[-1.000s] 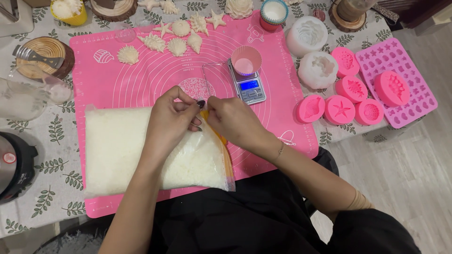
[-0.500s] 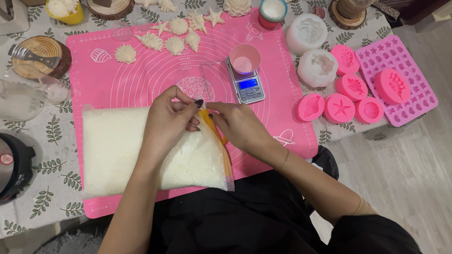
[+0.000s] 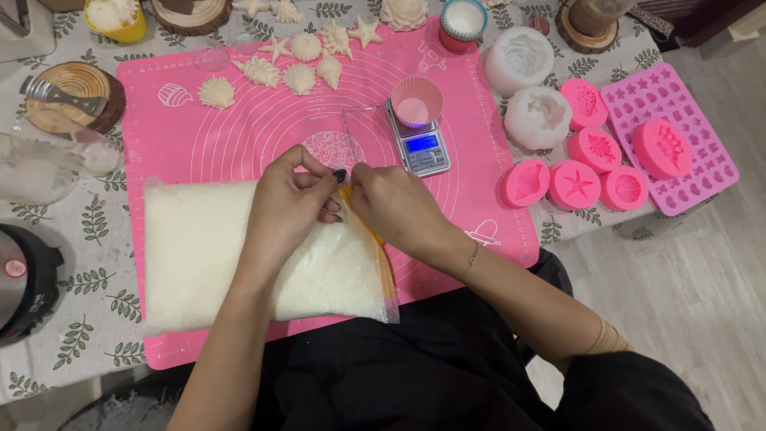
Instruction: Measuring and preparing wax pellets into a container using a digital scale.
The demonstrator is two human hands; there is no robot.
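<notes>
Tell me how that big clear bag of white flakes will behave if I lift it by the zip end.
The bag looks full of loose flakes, so it would probably sag and shift. Both hands, left hand and right hand, pinch its yellow zip strip; if unsealed, flakes may spill. Thin plastic likely feels slippery.

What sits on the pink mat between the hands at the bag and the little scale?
In the head view, only bare pink mat and a clear plastic sheet separate the hands from the scale.
</notes>
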